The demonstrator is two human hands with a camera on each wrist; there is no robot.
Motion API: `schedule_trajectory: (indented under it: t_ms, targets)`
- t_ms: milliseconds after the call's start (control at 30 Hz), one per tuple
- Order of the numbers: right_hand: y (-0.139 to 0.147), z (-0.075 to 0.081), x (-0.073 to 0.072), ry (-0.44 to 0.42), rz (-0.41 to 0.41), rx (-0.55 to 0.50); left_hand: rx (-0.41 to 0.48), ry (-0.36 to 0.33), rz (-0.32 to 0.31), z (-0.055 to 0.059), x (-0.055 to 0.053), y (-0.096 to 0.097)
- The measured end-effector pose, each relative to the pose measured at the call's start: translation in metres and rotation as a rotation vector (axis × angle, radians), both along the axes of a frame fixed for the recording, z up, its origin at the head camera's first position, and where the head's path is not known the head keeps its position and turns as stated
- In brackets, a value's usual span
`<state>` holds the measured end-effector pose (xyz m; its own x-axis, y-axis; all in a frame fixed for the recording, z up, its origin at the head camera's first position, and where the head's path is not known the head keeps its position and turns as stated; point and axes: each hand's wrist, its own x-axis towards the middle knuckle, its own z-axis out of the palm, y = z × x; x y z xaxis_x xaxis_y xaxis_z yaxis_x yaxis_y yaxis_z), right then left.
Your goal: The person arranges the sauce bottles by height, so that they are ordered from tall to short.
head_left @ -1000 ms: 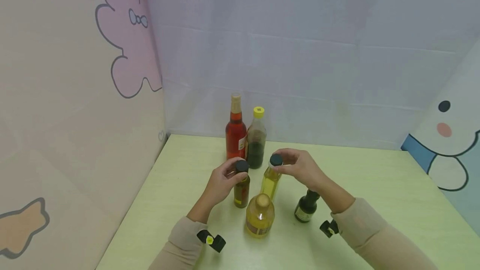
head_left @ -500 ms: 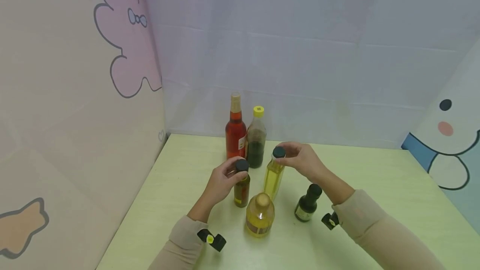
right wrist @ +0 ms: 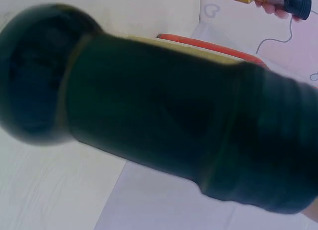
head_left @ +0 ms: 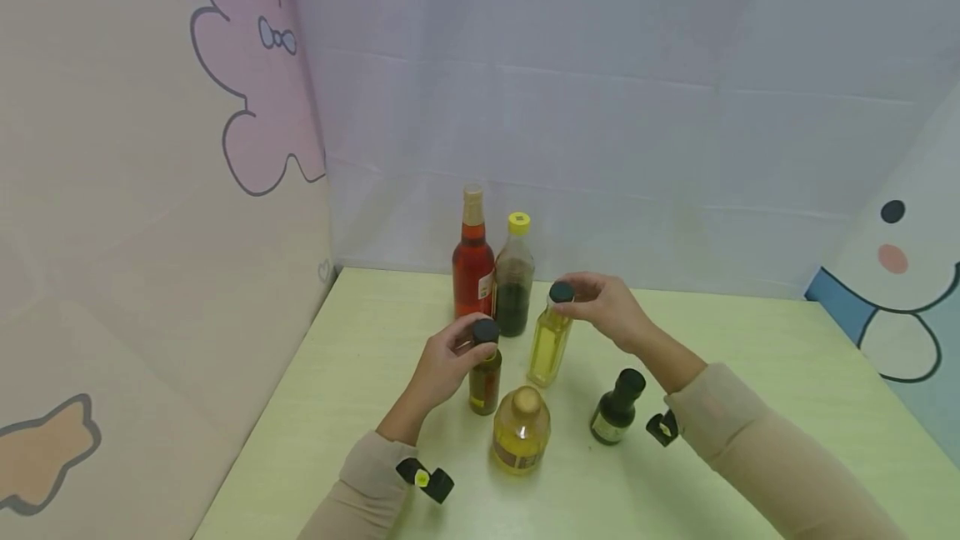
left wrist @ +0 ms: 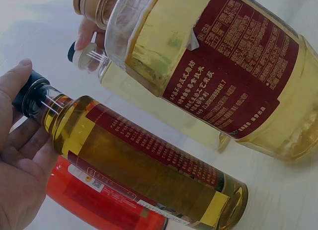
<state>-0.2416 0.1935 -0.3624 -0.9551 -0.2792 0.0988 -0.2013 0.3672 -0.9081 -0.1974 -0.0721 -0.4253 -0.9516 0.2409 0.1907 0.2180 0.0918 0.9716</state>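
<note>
Shifted farther + a bit right since the earlier frames: our R hand [head_left: 611,311] w/ the clear oil btl [head_left: 550,347]. L to R: our L hand [head_left: 441,367] has thumb + fingers closed round the cap/neck of the amber btl [head_left: 486,388], upright on the table [head_left: 360,357]. Beyond it, red btl [head_left: 471,272] & yellow-capped btl [head_left: 513,294] stand side by side. Nearer, the gold-capped btl [head_left: 520,433]. Next, our R hand pinches the clear oil btl at its dark cap, btl slightly tilted; can't tell if base touches. Near R: small dark btl [head_left: 613,413].

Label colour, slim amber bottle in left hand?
Mostly dark red, pale-printed label; clearest in left wrist view.
</note>
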Motion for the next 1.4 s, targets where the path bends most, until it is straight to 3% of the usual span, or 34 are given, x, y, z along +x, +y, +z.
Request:
schedule_trajectory:
  t_ms: [167, 267, 500, 700, 833, 1100, 1400]
  targets:
    - [0.001, -0.001, -0.004, -0.001, -0.003, 0.0, -0.009, 0.018, -0.006, 0.017, 0.011, 0.0]
    - [0.002, -0.001, -0.006, -0.007, -0.009, 0.002, -0.005, 0.033, -0.011, 0.019, 0.014, 0.0]
    - [0.004, -0.001, -0.015, -0.006, -0.035, 0.024, 0.015, 0.019, -0.002, -0.008, -0.002, -0.001]
    - [0.005, -0.002, -0.022, -0.026, -0.04, 0.017, 0.02, 0.028, 0.002, -0.01, -0.002, -0.002]
    - [0.006, -0.002, -0.027, -0.032, -0.048, 0.017, 0.013, 0.007, 0.009, -0.006, -0.001, -0.001]
    - [0.007, 0.0, -0.035, -0.039, -0.056, 0.024, -0.006, 0.043, -0.006, 0.019, 0.014, 0.0]
    - [0.004, -0.001, -0.047, -0.057, -0.042, 0.004, -0.018, 0.033, 0.0, 0.021, 0.016, -0.002]
